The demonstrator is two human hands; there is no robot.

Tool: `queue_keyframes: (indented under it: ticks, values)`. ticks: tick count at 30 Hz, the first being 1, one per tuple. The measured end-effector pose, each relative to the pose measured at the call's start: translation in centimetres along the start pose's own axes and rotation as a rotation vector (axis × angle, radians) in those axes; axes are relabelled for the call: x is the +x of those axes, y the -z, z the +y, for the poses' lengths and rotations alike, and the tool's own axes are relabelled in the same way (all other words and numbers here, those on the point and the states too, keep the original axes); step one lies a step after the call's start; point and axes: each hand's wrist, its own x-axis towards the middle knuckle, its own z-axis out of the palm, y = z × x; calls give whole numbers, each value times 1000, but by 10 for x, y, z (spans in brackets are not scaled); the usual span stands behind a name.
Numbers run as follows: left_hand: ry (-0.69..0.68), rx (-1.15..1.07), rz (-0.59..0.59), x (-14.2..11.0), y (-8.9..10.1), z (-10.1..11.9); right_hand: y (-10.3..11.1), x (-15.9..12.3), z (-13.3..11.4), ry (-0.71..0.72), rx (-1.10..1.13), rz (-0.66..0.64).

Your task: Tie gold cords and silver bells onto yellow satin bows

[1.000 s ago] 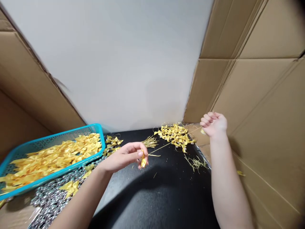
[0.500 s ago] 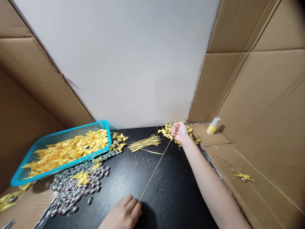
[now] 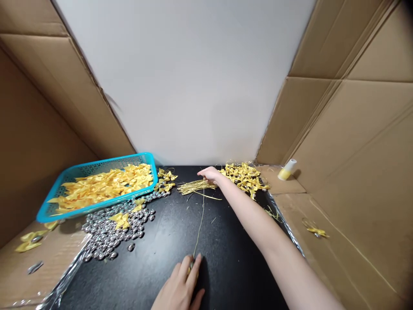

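Observation:
My left hand [image 3: 180, 282] is low in the middle of the table, fingers closed round a yellow ribbon bow [image 3: 192, 270] that shows only in part. From between those fingers a thin gold cord [image 3: 201, 221] runs up, slightly bent, to my right hand [image 3: 211, 174]. That hand is closed on the cord's far end, its fingertips partly hidden from view. Beneath and beside it lies a bundle of cut gold cords [image 3: 193, 187]. Finished-looking bows with cord loops are heaped [image 3: 243, 174] just right of my right hand.
A turquoise basket [image 3: 97, 206] of yellow bows stands at the left. Silver beads [image 3: 119, 232] spread before it on the black table [image 3: 155, 267]. A white and yellow tapered spool [image 3: 286, 170] and a single bow [image 3: 318, 232] rest on cardboard at the right. Cardboard walls flank both sides.
My right hand has moved left, from the bow heap to the cord bundle. The cord, straight before, now sags slightly. Part of the bow now shows in my left hand. The view has shifted.

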Motion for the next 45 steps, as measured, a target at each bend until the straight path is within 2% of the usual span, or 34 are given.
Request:
queue_keyframes:
  ticks: [3,8,11,14,16,18,21,24,27,30,33,39,42,45]
  values:
    - [-52,-94,35,-6,2,1,-5,9,-3,30,-169,33]
    - [-49,-197,-18,-7,5,5,-5,10,-2,178,-432,103]
    - [-33,-292,-52,-4,17,6,4,-10,9,313,-602,126]
    - [-29,-396,-86,7,40,2,13,-42,31,432,-779,89]
    - [-29,-426,-149,21,54,-7,16,-62,46,474,-880,77]
    - [-55,-404,-206,39,60,-22,18,-76,60,500,-954,104]
    - [-200,-369,-272,67,50,-49,25,-94,78,532,-1025,171]
    - [-252,-323,-283,82,31,-73,42,-120,99,560,-1075,226]
    - [-202,-280,-166,84,21,-87,63,-154,119,559,-1110,280]
    - [-167,-252,-42,93,18,-90,75,-178,125,527,-1139,345]
    - [-185,-169,-16,121,15,-82,71,-172,113,495,-1174,384]
    - [-178,-99,-51,200,10,-60,43,-119,86,437,-1313,343]
    - [-179,-60,-91,217,12,-57,33,-111,85,438,-1400,325]
    - [-183,-35,-133,220,12,-54,31,-114,89,426,-1456,330]
